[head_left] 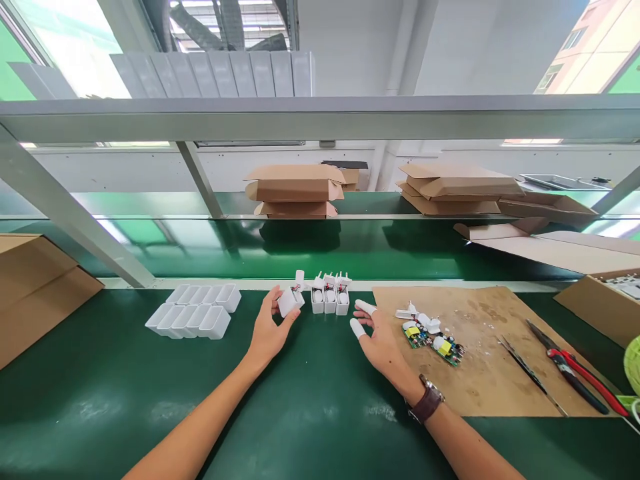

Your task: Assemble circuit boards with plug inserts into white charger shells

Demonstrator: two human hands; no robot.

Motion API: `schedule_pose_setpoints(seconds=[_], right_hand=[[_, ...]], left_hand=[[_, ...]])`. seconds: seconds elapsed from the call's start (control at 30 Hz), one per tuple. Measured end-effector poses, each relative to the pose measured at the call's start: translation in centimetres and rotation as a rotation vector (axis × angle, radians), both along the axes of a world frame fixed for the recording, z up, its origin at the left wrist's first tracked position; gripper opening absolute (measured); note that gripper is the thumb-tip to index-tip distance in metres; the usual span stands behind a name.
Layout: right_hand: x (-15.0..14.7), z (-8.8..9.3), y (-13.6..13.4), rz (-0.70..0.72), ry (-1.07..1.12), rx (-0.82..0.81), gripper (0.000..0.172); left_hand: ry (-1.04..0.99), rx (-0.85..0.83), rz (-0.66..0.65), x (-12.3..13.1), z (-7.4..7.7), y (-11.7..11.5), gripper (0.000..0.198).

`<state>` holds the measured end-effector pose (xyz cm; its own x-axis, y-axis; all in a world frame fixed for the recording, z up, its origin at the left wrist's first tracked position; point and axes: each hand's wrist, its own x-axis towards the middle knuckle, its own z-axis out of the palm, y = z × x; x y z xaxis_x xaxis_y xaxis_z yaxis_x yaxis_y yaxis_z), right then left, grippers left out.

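Near: matt green work surface (300,420). Brown leather-strapped wristwatch (427,401) on the right wrist. Near right: stained brown paper sheet (450,393), bearing slim dark metal tweezers (533,375) and, to their right, cutters with red-and-black handles (570,367). Towards the sheet's left side, small green circuit boards with yellow and white components (449,349) lie close together.

Right hand (381,341): over the sheet's left edge, fingers spread and curved, gripping nothing; white covers on thumb and index fingertip. Left hand (267,333): left of centre, thumb and fingers pinching a small white plastic box (290,302), held tilted, with a white piece projecting from its top.

Just right of the held box, between the hands and slightly farther: three white boxes with white parts and red wires protruding (330,301), standing side by side. Left of the left hand: two rows of open-topped white plastic boxes (193,317).

Farther: glossy green belt-like strip (360,263). Beyond it, stacked brown cardboard cartons (295,187) at centre; flattish brown cartons with raised flaps (455,190) to the right.
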<state>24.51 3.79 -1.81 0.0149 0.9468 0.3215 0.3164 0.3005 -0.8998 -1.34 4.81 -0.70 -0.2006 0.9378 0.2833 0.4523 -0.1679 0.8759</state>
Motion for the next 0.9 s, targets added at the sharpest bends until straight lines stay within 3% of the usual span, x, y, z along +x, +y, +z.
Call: schedule_pose_setpoints(seconds=[0.1,0.3,0.47,0.6,0.7,0.8,0.9], right_hand=[[-0.2,-1.3,0.5,0.088,0.039,-0.095,0.048],[-0.6,-1.6,0.5,0.173,0.035,-0.095,0.052],[-0.7,-1.5,0.4,0.148,-0.108,-0.106,0.053],[-0.6,-0.3,-0.4,0.106,-0.265,-0.076,0.054],[0.9,1.6,-0.7,0.063,-0.362,0.005,0.052],[4.1,3.9,-0.6,-0.001,-0.555,0.136,0.047],[7.9,5.3,-0.4,-0.078,-0.78,0.161,0.042]], left_hand=[[0.024,-0.07,-0.101,-0.1,-0.7,1.0,0.066],[0.383,0.113,-0.126,-1.0,-1.4,1.7,0.04],[0.432,0.091,-0.207,-0.9,-1.5,1.8,0.041],[0.497,0.095,-0.205,-1.1,-1.3,1.6,0.048],[0.502,0.211,-0.061,-2.6,0.1,1.3,0.052],[0.523,0.315,0.162,-5.5,2.8,0.9,0.056],[0.686,0.277,0.306,-8.3,5.4,0.4,0.045]])
